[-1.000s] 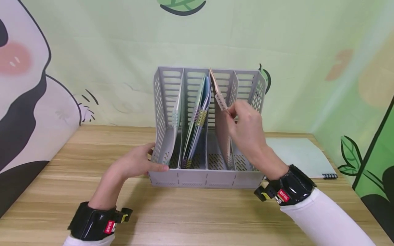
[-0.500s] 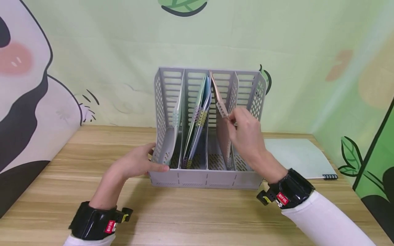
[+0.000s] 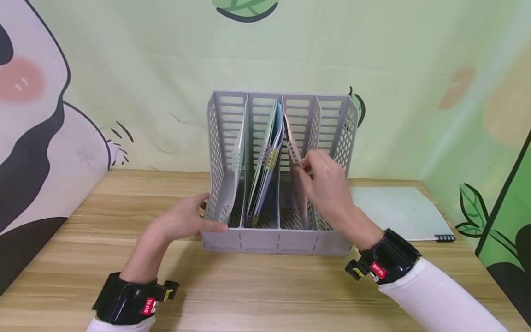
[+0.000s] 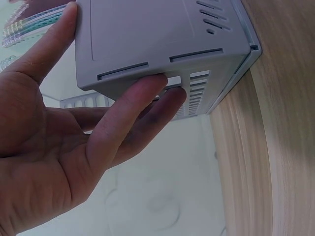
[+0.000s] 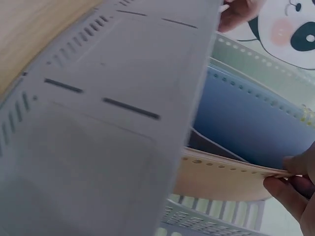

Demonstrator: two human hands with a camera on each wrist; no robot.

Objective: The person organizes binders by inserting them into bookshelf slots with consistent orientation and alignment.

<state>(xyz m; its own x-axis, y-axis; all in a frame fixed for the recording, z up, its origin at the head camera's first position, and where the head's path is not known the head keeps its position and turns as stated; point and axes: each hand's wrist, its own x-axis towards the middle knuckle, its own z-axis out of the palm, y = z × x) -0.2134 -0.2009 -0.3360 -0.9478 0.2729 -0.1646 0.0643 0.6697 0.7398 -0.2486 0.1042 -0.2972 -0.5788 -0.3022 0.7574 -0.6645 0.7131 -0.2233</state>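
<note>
A grey four-compartment file organizer (image 3: 259,241) stands upright on the wooden table. My left hand (image 3: 185,217) holds its lower left corner, the thumb on the front rim and the other fingers along the side wall, as the left wrist view shows. With thumb and fingertips, my right hand (image 3: 329,182) pinches the edge of a pale pink loose-leaf notebook (image 3: 299,189) below its clear binding. The notebook leans upright in the third compartment from the left. In the right wrist view, its row of punched holes (image 5: 221,165) runs toward the pinching fingertips.
In the second compartment lean a green notebook (image 3: 265,143) and a blue notebook (image 3: 278,122) with a yellow binding. A pale notebook (image 3: 238,157) stands in the leftmost one. Right of the organizer, a pale green spiral notebook (image 3: 398,207) lies on the table (image 3: 265,295).
The right hand has moved down and slightly left, and the pink notebook has sunk lower into the third compartment. The left hand stays on the organizer's corner.
</note>
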